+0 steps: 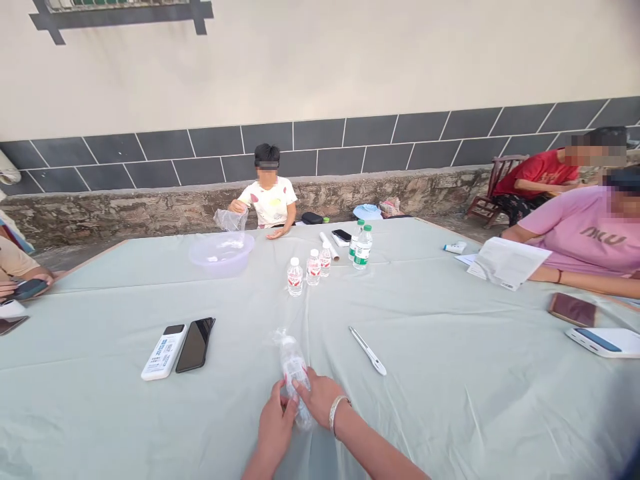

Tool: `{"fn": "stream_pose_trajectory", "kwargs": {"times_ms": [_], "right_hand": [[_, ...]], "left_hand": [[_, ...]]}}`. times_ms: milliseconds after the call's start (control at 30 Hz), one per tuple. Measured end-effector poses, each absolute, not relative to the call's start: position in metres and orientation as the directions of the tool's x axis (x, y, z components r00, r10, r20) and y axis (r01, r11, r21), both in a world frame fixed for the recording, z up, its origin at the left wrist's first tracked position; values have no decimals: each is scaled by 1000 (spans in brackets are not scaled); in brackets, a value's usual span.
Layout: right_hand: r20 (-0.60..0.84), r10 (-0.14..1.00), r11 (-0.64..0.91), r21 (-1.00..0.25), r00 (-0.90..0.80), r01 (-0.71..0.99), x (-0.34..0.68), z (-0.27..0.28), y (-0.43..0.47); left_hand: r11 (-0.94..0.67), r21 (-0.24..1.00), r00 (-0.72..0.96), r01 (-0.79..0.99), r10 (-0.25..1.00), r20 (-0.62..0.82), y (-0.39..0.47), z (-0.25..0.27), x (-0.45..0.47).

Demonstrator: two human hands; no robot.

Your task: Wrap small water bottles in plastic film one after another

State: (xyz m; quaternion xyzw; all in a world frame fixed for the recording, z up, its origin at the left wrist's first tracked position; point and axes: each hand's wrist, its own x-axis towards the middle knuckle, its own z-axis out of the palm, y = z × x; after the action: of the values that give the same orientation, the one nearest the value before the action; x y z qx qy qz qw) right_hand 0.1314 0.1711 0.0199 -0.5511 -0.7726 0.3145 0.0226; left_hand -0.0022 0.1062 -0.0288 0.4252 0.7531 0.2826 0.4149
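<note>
A clear plastic bottle [294, 365] in a loose transparent plastic bag lies in front of me, its bunched bag end pointing away. From the left, my left hand [277, 415] grips the wrapped bottle, with the thumb along its side. My right hand [323, 398], wearing a wide bracelet, holds the same bottle from the right, thumb on top. Beyond it, three small bottles [295, 277] with white caps and red labels stand upright. A white utility knife [367, 351] lies to the right of my hands.
At left lie a white power bank [164, 352] and a black phone [195, 344]. Green-capped bottles [363, 248] stand farther back. Across the table [240, 313], a person lifts a clear bag [233, 220] over a purple basin [220, 263]. Other people sit at both sides.
</note>
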Motion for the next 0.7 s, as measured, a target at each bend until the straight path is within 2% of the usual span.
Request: {"fn": "stream_pose_trajectory", "kwargs": {"times_ms": [67,200,300,367,467,567,600,700], "right_hand": [[-278,898,209,-413,-341,887,154,32,183],[-17,999,44,-253,-50,967,218,36,222],[-93,996,-24,-228,2,973,251,21,239],[-175,984,-24,-275,-26,961,257,13,240],[-192,978,12,-344,-83,939,240,17,235],[-191,958,81,-536,-215,840,198,38,238],[-199,944,73,-653,-264,754,181,46,242],[-204,921,69,-754,-333,653,140,65,254]], "left_hand": [[442,754,-288,485,896,-339,110,-24,6],[447,723,-315,527,892,-323,117,-18,17],[456,714,-334,532,887,-318,119,-15,23],[449,724,-336,524,890,-309,119,-14,24],[434,746,-334,505,895,-294,117,-16,24],[430,761,-342,486,895,-288,115,-22,22],[427,766,-344,480,895,-283,115,-23,21],[410,786,-345,464,900,-265,114,-28,19]]}}
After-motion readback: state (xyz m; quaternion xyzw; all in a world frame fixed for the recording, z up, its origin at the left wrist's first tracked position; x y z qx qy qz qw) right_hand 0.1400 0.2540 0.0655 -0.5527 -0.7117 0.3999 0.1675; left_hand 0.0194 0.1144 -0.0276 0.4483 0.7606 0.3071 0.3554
